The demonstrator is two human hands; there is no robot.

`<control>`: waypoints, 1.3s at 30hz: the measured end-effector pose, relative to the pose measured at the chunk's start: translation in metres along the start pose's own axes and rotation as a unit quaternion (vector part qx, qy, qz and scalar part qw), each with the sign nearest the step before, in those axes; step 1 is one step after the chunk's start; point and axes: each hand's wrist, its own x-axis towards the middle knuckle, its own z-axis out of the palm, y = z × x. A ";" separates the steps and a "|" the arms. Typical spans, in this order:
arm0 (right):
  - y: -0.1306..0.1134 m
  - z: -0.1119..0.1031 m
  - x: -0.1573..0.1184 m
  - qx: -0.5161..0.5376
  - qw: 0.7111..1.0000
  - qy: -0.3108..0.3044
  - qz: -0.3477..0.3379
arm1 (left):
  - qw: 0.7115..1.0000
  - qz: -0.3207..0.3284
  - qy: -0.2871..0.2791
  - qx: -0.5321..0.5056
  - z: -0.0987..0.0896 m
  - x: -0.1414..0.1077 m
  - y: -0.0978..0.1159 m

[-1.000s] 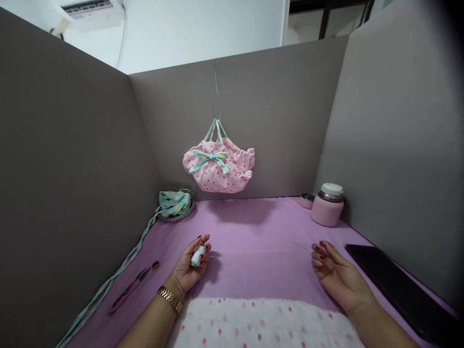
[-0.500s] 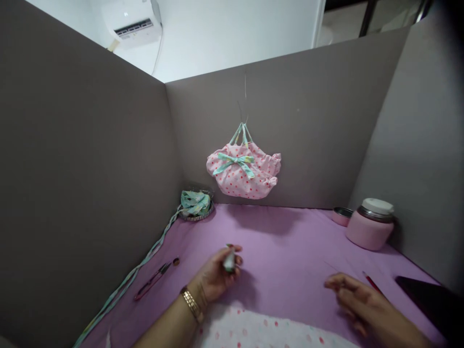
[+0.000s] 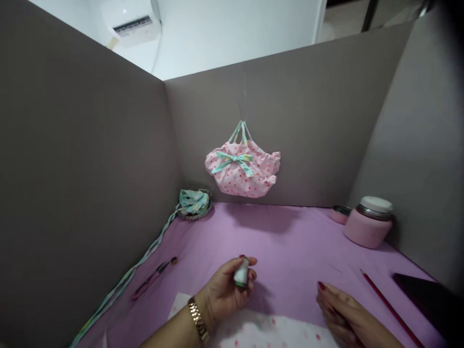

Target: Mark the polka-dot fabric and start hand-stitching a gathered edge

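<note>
Head view, the only one: your left hand (image 3: 226, 295) has a closed grip around a small white spool of thread with a green base (image 3: 241, 276), held upright just above the lilac cloth-covered table (image 3: 290, 241), with a gold link watch (image 3: 198, 320) on that wrist. Your right hand (image 3: 344, 314) lies low over the table with fingers loosely extended and slack; it holds nothing that shows, though its lower part runs out of the picture. Between the hands, at the near edge, lies a white fabric piece with pink dots (image 3: 264, 333), flat and apparently unworked; no needle or loose thread end can be made out. A slim red pencil (image 3: 389, 307) lies just to the right of the right hand, and red-handled thread snips (image 3: 150, 280) rest well to the left, untouched. A finished pink dotted fabric pouch with a mint bow (image 3: 242, 169) hangs on the grey partition wall (image 3: 308, 121). Mint ribbon trim sits in a small round dish (image 3: 195, 204) in the far corner, and a pink jar with a white lid (image 3: 369, 222) stands far right. Judgement: materials are laid out and the spool is in hand, but sewing on the dotted piece looks not yet begun.
</note>
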 end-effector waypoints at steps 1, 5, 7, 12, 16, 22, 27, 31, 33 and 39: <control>-0.004 0.004 -0.001 -0.001 1.000 0.005 -0.010 | 1.000 -0.003 0.000 -0.007 0.000 0.000 0.001; -0.009 0.032 -0.015 -0.044 0.994 -0.097 -0.037 | 0.999 -0.031 -0.015 -0.011 0.016 0.002 -0.018; -0.005 0.044 -0.022 -0.080 0.978 -0.190 -0.018 | 0.998 -0.061 -0.030 -0.011 0.028 0.000 -0.031; 0.004 0.043 -0.027 -0.159 0.954 -0.246 0.064 | 0.997 -0.062 -0.037 -0.009 0.036 -0.002 -0.039; -0.004 0.024 -0.016 -0.053 0.987 -0.148 0.023 | 0.999 -0.030 0.019 -0.033 0.020 0.002 -0.023; -0.026 0.006 -0.001 0.075 0.993 -0.047 -0.074 | 0.996 0.007 0.073 -0.049 -0.004 0.004 0.005; -0.041 -0.010 0.006 0.138 0.972 0.062 -0.178 | 0.992 0.049 0.105 -0.050 -0.020 -0.001 0.030; -0.052 -0.024 0.009 0.171 0.951 0.122 -0.226 | 0.986 0.104 0.114 -0.063 -0.030 -0.008 0.052; -0.057 -0.031 0.009 0.188 0.937 0.156 -0.251 | 0.982 0.124 0.127 -0.065 -0.035 -0.013 0.063; -0.065 -0.049 0.009 0.205 0.889 0.253 -0.321 | 0.965 0.188 0.167 -0.081 -0.052 -0.027 0.092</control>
